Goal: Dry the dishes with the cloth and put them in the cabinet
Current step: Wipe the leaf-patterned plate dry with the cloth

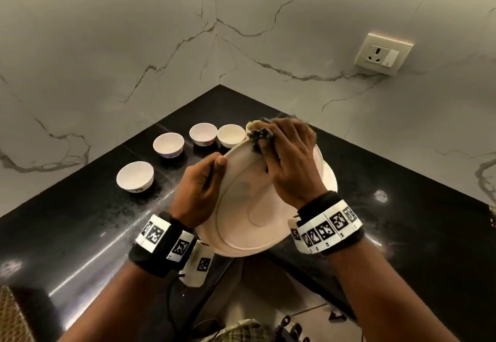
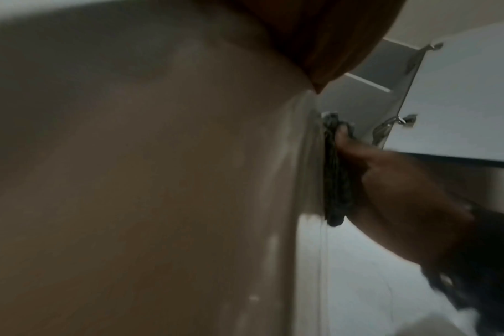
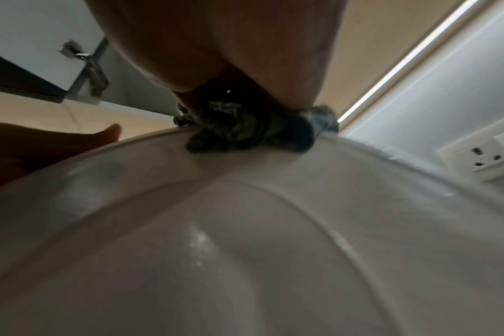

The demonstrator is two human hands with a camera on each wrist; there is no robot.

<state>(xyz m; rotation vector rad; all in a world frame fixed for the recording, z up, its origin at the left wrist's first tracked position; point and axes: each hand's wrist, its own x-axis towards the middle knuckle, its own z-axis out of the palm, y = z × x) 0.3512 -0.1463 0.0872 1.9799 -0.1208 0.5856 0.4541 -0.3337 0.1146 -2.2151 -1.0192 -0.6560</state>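
Left hand (image 1: 200, 188): grips plate (image 1: 241, 223) rim at 9 o'clock.
Right hand (image 1: 291, 159): presses bunched cloth (image 1: 259, 135) on rim at 12 o'clock.
Nearer undried face: right.

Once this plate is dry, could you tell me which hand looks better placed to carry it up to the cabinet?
Probably the left hand: it already grips the plate by its rim, while the right hand is busy pressing the cloth against the far edge.
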